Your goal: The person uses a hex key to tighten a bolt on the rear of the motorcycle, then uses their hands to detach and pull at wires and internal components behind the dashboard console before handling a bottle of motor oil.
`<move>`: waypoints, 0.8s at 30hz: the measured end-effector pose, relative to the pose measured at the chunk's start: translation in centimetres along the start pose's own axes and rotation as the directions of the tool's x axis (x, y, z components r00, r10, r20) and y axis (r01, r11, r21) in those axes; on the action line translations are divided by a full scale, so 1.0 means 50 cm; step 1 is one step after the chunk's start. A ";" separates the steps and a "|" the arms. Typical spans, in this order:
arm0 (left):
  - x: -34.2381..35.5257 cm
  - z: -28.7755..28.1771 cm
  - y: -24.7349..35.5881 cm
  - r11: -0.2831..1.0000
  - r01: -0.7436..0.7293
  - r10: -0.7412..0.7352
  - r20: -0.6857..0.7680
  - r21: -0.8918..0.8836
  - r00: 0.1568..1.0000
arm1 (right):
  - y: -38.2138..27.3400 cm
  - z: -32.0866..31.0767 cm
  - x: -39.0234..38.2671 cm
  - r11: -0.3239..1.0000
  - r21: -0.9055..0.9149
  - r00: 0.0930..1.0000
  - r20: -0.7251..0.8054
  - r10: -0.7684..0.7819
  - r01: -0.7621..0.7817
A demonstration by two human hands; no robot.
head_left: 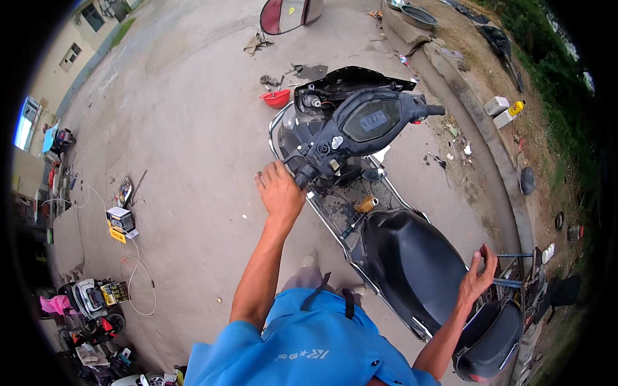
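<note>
My left hand (278,190) is closed on the left handlebar grip (296,170) of a dark scooter. Its dashboard (375,121) sits above, beside a loose black front panel (347,78) with exposed wires. My right hand (478,273) is raised, fingers apart and holding nothing, beside the rear of the black seat (412,267). Behind the seat is a black top box (488,338). An orange bottle (365,204) lies on the footboard (341,209).
A red bowl (275,98) stands near the front wheel. A concrete gutter (489,186) runs along the right, with white and yellow containers (502,114). Boxes (121,222), cables and parked scooters (96,309) line the left. A maroon board (277,16) lies at the top.
</note>
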State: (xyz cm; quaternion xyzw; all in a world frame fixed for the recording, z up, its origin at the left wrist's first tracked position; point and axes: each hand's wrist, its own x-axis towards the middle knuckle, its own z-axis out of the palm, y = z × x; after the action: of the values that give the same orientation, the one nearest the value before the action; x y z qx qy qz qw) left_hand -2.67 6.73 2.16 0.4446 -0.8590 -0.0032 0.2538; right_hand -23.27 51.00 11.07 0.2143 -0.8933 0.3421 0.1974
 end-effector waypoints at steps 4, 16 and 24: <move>0.003 -0.014 -0.016 1.000 0.029 -0.029 -0.050 0.001 0.998 | -0.310 0.233 0.086 0.932 0.255 0.918 0.238 -0.317 0.256; -0.001 -0.010 -0.024 0.977 0.092 -0.070 0.118 -0.194 0.991 | -0.639 0.580 0.220 0.580 0.161 0.361 0.644 -0.675 0.798; 0.052 -0.038 -0.023 0.984 0.146 -0.135 0.108 -0.100 0.985 | -0.665 0.612 0.243 0.523 0.099 0.306 0.712 -0.632 0.847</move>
State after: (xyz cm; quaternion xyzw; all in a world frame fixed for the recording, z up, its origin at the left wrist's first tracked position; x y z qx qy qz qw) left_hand -2.18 4.44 4.69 0.4891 -0.8358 -0.0899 0.2329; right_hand -22.43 4.29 13.62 0.6800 -0.7321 -0.0304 0.0255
